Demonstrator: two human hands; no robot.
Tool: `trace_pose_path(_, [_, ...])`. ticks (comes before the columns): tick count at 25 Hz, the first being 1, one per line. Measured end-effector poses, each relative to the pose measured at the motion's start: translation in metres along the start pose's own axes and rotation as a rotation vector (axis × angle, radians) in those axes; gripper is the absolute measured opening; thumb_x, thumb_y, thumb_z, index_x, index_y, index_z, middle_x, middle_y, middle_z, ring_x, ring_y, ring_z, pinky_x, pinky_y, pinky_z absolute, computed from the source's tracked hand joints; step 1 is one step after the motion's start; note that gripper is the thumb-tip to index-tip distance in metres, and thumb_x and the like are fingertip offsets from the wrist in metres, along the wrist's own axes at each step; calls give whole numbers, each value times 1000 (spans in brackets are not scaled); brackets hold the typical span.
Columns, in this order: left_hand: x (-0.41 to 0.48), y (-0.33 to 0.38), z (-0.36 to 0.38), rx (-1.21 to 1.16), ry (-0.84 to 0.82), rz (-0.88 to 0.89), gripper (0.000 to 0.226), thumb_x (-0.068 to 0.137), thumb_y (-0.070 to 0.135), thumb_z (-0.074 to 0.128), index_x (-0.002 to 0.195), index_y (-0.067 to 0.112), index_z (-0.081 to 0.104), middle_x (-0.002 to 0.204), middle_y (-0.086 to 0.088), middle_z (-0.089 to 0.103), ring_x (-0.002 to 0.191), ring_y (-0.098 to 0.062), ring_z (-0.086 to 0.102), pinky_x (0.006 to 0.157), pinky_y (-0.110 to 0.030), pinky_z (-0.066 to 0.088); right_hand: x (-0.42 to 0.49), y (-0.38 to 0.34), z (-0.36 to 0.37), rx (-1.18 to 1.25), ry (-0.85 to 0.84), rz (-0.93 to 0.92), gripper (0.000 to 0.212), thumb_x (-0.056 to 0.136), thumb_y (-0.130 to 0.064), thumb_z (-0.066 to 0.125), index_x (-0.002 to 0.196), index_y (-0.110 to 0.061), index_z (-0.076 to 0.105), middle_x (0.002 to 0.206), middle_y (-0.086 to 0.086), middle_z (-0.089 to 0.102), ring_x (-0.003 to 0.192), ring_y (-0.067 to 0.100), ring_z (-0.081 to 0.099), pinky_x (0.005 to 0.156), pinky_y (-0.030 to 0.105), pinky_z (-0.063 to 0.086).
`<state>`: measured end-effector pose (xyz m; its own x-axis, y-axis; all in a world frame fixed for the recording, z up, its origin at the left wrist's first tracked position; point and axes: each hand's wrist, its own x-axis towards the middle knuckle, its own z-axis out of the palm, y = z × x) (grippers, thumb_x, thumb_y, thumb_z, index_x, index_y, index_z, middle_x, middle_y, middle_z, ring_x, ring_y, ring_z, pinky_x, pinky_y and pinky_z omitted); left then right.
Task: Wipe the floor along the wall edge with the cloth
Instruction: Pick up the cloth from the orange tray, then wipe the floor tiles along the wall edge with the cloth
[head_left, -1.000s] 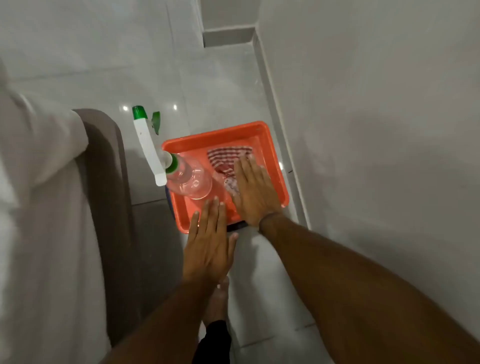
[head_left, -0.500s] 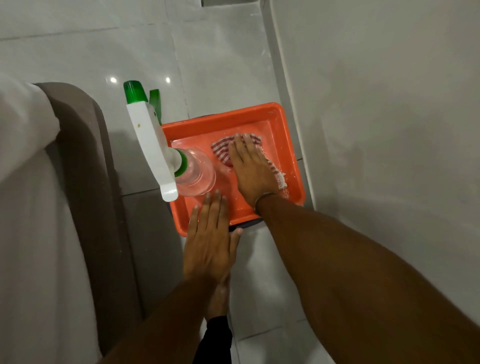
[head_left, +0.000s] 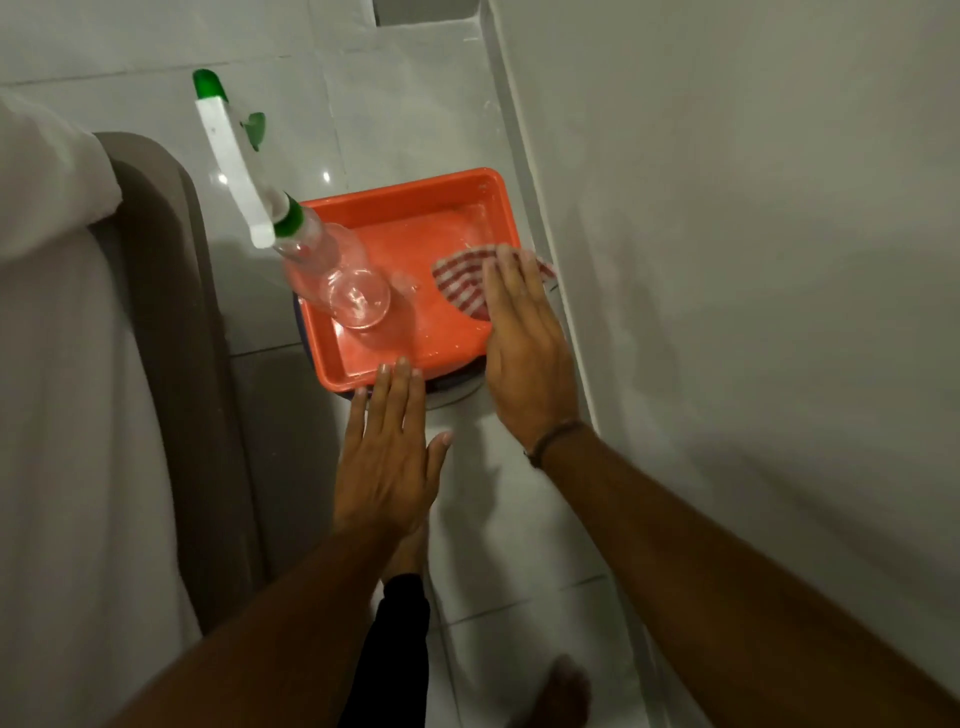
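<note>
A red-and-white checked cloth (head_left: 462, 283) hangs over the right rim of an orange tray (head_left: 410, 195) that stands on the tiled floor (head_left: 498, 519) beside the wall's skirting (head_left: 524, 171). My right hand (head_left: 524, 358) lies over the cloth with fingers stretched and holds it from above; part of the cloth is hidden under the palm. My left hand (head_left: 389, 457) is flat and spread, holding nothing, its fingertips at the tray's near rim.
A clear spray bottle (head_left: 337, 275) with a white and green trigger head stands in the tray's left half. A brown padded edge (head_left: 171, 312) with white sheet (head_left: 62, 415) fills the left. The grey wall (head_left: 753, 260) runs along the right. My bare foot (head_left: 561, 691) rests below.
My right hand has dragged the cloth from the tray's middle to its right rim, toward the wall. The left hand stays at the near rim. The view shifted slightly.
</note>
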<state>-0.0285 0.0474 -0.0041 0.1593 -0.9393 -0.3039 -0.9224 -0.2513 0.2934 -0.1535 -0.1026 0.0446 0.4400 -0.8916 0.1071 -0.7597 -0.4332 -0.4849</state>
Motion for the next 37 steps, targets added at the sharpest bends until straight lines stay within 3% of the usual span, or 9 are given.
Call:
trace_pose_path(4, [-78,34,32,58,-5,-32,82,113,59,12,172,3,24,183,-18,19,170,-33,12,138,-56,17,-139,24,-29,-37,-84,111,53,103,-10,45,155,-4,37,164,16,37,156,31,25,123,50,34])
trace_pose_path(6, [-115,52,69,69,-52,-51,85,111,64,2,173,7,16,184,-16,10,171,-33,7,139,-56,15,-210,53,-17,-76,-199,174,61,99,-5,58,156,-5,35,164,16,36,155,31,25,121,53,39])
trace_pose_path(9, [-151,72,132,58,-112,-81,86,106,68,-5,172,12,0,183,-11,-4,171,-31,-4,140,-55,9,-285,99,22,-130,-415,236,68,101,-11,60,160,-10,26,170,12,24,159,29,15,122,54,37])
trace_pose_path(12, [-157,81,203,43,-153,-60,84,105,66,-2,170,14,-7,184,-12,-7,170,-29,-10,140,-51,0,-320,149,82,-166,-446,241,68,98,-10,62,158,-8,30,169,15,29,158,33,20,120,56,40])
trace_pose_path(18, [-97,65,341,72,-79,-4,87,109,62,10,174,5,5,185,-18,1,172,-34,-3,137,-51,-4,-323,233,221,-280,-435,240,76,98,-17,62,161,-9,18,172,15,17,160,36,10,125,53,25])
trace_pose_path(21, [-59,48,399,98,-15,-4,84,112,59,20,174,4,7,185,-21,3,172,-37,0,136,-52,-5,-337,263,265,-367,-378,164,69,104,-31,47,162,-8,15,172,16,17,159,36,13,126,49,21])
trace_pose_path(24, [-48,25,437,88,67,41,81,113,54,25,176,8,3,186,-17,-2,173,-33,-4,137,-55,-8,-341,285,277,-360,-277,45,65,106,-42,28,162,-9,18,172,15,19,160,34,13,130,51,13])
trace_pose_path(27, [-45,13,451,94,157,81,82,111,54,25,177,12,1,187,-14,-2,173,-29,-5,137,-52,-12,-320,298,277,-313,-230,-16,63,107,-39,29,161,-9,22,171,15,23,159,34,14,131,51,13])
trace_pose_path(37, [-46,11,454,79,204,110,82,109,55,21,177,10,7,187,-14,3,174,-32,0,138,-58,-4,-225,324,265,-257,-174,143,64,102,-33,24,161,-6,23,171,15,24,159,33,16,130,48,18])
